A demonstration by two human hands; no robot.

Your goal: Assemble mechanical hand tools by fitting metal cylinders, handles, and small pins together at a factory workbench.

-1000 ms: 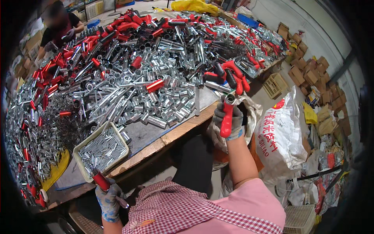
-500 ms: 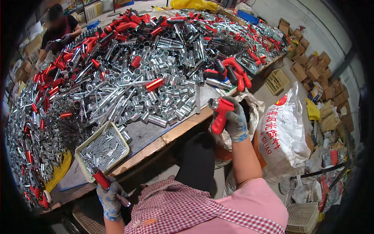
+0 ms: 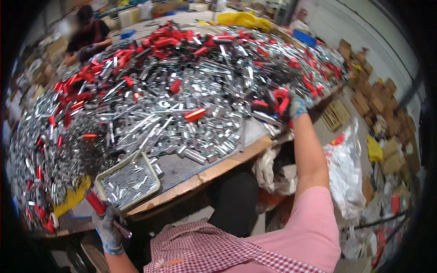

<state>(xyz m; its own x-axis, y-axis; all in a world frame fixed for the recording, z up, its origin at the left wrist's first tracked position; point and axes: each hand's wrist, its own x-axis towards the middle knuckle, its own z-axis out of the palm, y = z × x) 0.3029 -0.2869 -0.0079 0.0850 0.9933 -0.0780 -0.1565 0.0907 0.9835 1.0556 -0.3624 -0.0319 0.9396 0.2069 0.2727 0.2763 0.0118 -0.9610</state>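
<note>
My left hand [image 3: 109,227], in a grey glove with blue patches, is closed round a red tube [image 3: 94,202] near the table's left front edge. A shiny metal piece [image 3: 123,230] sticks out below that same hand. My right arm reaches forward, and my gloved right hand [image 3: 298,107] is at a cluster of red and black handles [image 3: 275,103] on the table's right edge. Motion blur and the handles hide its fingers, so its grip cannot be made out. Beside my left hand stands a cream tray [image 3: 157,185] of small metal pins [image 3: 129,182].
A wide heap of metal tubes [image 3: 182,132] and red parts covers the table [image 3: 182,175], whose wooden edge [image 3: 205,175] runs before me. White sacks [image 3: 341,168] and a yellow crate [image 3: 334,114] stand right. Another person [image 3: 88,38] works at the far left.
My right hand has moved forward from in front of the table to the handle cluster; the red handle it held is no longer distinct. My left hand has shifted slightly left and down with the tube.
</note>
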